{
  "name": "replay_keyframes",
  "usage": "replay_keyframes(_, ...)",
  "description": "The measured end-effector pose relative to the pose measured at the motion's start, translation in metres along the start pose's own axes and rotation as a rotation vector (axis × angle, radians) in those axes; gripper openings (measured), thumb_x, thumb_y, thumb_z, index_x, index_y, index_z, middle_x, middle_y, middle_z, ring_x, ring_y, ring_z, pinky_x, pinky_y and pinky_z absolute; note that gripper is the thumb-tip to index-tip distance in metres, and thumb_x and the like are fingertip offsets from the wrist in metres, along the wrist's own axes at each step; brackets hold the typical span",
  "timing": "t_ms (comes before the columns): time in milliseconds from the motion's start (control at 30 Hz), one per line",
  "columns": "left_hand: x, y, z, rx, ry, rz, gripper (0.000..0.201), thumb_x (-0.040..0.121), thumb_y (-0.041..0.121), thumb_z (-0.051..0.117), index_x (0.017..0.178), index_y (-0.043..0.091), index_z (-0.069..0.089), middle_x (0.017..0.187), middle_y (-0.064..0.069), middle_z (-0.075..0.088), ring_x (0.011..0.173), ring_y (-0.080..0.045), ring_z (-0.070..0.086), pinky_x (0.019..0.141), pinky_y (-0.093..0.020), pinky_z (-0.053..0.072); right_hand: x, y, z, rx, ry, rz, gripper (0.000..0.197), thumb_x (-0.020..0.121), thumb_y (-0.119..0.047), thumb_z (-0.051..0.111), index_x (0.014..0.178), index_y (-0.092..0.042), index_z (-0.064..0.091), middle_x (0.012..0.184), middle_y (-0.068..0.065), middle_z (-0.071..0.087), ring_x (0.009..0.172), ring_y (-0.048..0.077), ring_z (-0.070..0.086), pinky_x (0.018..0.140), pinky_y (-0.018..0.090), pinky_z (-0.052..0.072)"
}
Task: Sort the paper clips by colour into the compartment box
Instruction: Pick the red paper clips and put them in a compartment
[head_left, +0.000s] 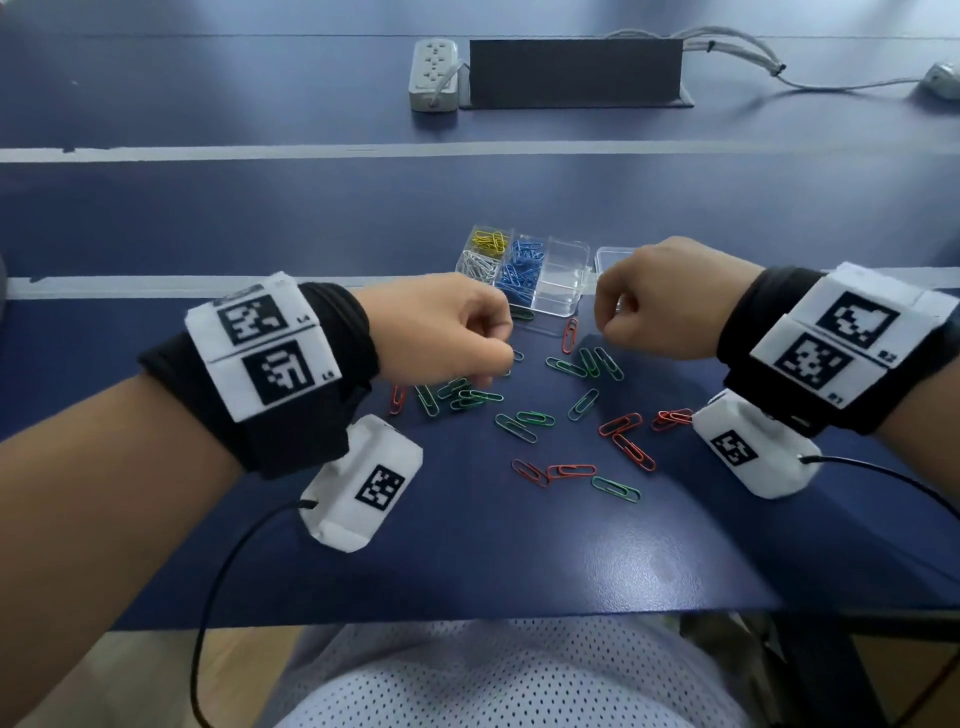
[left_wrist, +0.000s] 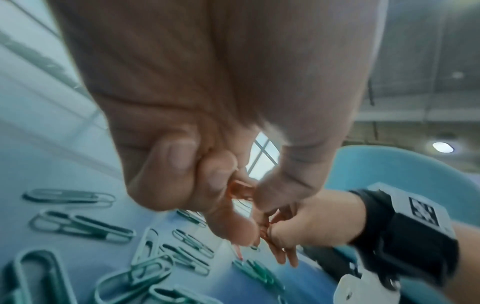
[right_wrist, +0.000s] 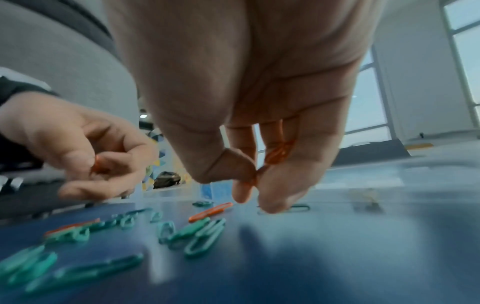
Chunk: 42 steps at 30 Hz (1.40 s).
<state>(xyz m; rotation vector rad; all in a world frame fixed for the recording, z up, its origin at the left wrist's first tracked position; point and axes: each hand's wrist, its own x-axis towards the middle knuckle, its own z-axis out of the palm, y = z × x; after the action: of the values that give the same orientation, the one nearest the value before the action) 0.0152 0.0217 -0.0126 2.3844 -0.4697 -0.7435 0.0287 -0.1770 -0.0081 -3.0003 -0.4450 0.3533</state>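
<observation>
A clear compartment box lies on the blue table, holding yellow clips, white clips and blue clips; one section shows nothing inside. Green clips and red clips are scattered in front of it. My left hand hovers over the left of the pile, its curled fingers pinching red clips. My right hand hangs just in front of the box, thumb and fingers holding red clips.
The box's clear lid lies open behind my right hand. A power strip, a dark upright panel and cables stand at the far side. The table's front edge is near my lap.
</observation>
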Motion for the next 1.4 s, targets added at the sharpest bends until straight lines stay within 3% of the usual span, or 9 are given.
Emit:
replay_keyframes(100, -0.003, -0.012, -0.008, -0.22, 0.009, -0.026, 0.014, 0.077, 0.008, 0.049, 0.076, 0.022, 0.048, 0.056, 0.005, 0.06, 0.05, -0.017, 0.04, 0.05, -0.024, 0.034, 0.001, -0.001, -0.003, 0.092, -0.021, 0.02, 0.015, 0.073, -0.016, 0.054, 0.067, -0.021, 0.067, 0.052, -0.008, 0.058, 0.066, 0.016, 0.054, 0.081, 0.036, 0.054)
replay_keyframes(233, -0.012, -0.03, -0.017, -0.254, 0.075, -0.121, 0.024, 0.081, 0.004, 0.041, 0.081, 0.021, 0.057, 0.054, 0.006, 0.053, 0.042, -0.01, 0.037, 0.041, -0.019, 0.033, 0.004, -0.007, -0.001, 0.145, -0.067, -0.008, 0.019, 0.08, -0.011, 0.05, 0.074, -0.023, 0.063, 0.066, -0.008, 0.058, 0.08, 0.021, 0.054, 0.066, 0.022, 0.043)
replay_keyframes(333, -0.021, -0.037, -0.019, -0.129, 0.093, -0.178, 0.017, 0.067, 0.019, 0.04, 0.066, 0.02, 0.056, 0.044, 0.012, 0.049, 0.045, -0.011, 0.037, 0.043, -0.018, 0.034, 0.006, -0.011, -0.002, 0.198, -0.086, -0.006, 0.019, 0.085, -0.013, 0.043, 0.084, -0.024, 0.058, 0.072, -0.011, 0.053, 0.081, 0.019, 0.049, 0.056, 0.012, 0.029)
replay_keyframes(567, -0.034, -0.046, -0.013, 0.29, 0.121, -0.166, 0.012, 0.072, 0.037, 0.071, 0.075, 0.028, 0.063, 0.049, 0.008, 0.041, 0.049, -0.009, 0.039, 0.055, -0.024, 0.034, 0.012, -0.015, 0.004, -0.01, -0.065, -0.163, 0.023, 0.083, -0.017, 0.054, 0.095, -0.035, 0.062, 0.055, -0.009, 0.039, 0.055, 0.002, 0.034, 0.066, 0.024, 0.034)
replay_keyframes(800, -0.029, -0.04, -0.013, 0.412, 0.132, -0.142, 0.014, 0.071, 0.035, 0.076, 0.076, 0.032, 0.063, 0.054, 0.007, 0.038, 0.052, -0.006, 0.04, 0.05, -0.023, 0.029, 0.012, -0.009, 0.002, -0.136, -0.042, -0.162, 0.013, 0.085, -0.027, 0.057, 0.089, -0.024, 0.069, 0.062, -0.013, 0.042, 0.075, 0.017, 0.045, 0.048, 0.016, 0.023)
replay_keyframes(967, -0.029, -0.044, -0.011, 0.402, 0.147, -0.095, 0.013, 0.077, 0.032, 0.07, 0.087, 0.03, 0.062, 0.054, 0.006, 0.041, 0.052, -0.006, 0.04, 0.055, -0.025, 0.034, -0.001, 0.004, -0.001, 0.012, -0.037, -0.171, 0.009, 0.073, -0.028, 0.059, 0.07, -0.021, 0.055, 0.062, -0.01, 0.05, 0.064, 0.017, 0.047, 0.063, 0.027, 0.042)
replay_keyframes(1100, -0.031, -0.048, -0.013, 0.399, 0.159, -0.065, 0.009, 0.082, 0.034, 0.066, 0.09, 0.032, 0.065, 0.054, 0.005, 0.046, 0.054, -0.007, 0.043, 0.057, -0.025, 0.038, -0.02, 0.022, -0.003, 0.111, -0.115, -0.144, 0.016, 0.076, -0.015, 0.057, 0.082, -0.03, 0.055, 0.067, -0.013, 0.058, 0.064, 0.007, 0.051, 0.071, 0.027, 0.043)
replay_keyframes(1300, -0.033, -0.053, -0.017, 0.435, 0.119, -0.008, 0.015, 0.072, 0.028, 0.076, 0.071, 0.036, 0.064, 0.067, 0.009, 0.054, 0.064, -0.001, 0.048, 0.068, -0.027, 0.044, -0.048, 0.046, -0.002, 0.101, -0.183, -0.102, 0.028, 0.083, -0.012, 0.05, 0.076, -0.037, 0.06, 0.063, -0.015, 0.059, 0.067, -0.013, 0.051, 0.063, 0.002, 0.037)
replay_keyframes(1400, -0.033, -0.051, -0.018, 0.466, 0.106, 0.0, 0.027, 0.074, 0.028, 0.075, 0.061, 0.042, 0.056, 0.064, 0.007, 0.051, 0.063, -0.004, 0.047, 0.066, -0.03, 0.044, -0.055, 0.043, 0.003, 0.104, -0.173, -0.158, 0.003, 0.079, -0.032, 0.061, 0.079, -0.035, 0.063, 0.071, -0.012, 0.064, 0.074, -0.001, 0.055, 0.065, 0.004, 0.038)
